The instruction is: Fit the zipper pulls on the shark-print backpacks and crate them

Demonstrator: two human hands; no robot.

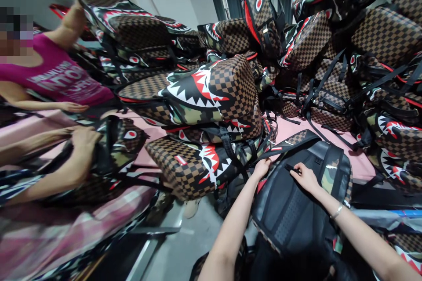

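Observation:
A backpack (pixel 293 202) lies back panel up in front of me, with black padding and brown check and camouflage trim. My left hand (pixel 263 169) is closed at its upper left edge, fingers on the shoulder strap (pixel 301 139), which stretches up and to the right. Over the back panel, my right hand (pixel 305 178) pinches a small black strap end (pixel 291 168) between thumb and fingers. Whether that end carries a buckle is too small to tell. The second shoulder strap (pixel 332 169) rests along the right side of the panel.
Stacked check-patterned backpacks (pixel 211 92) with shark-mouth prints rise ahead, and more backpacks (pixel 395 136) are piled at right on the pink table cover (pixel 293 127). At left, a co-worker's hands (pixel 84 140) handle another backpack (pixel 127 140). A person in a magenta top (pixel 59 70) reaches toward the stack.

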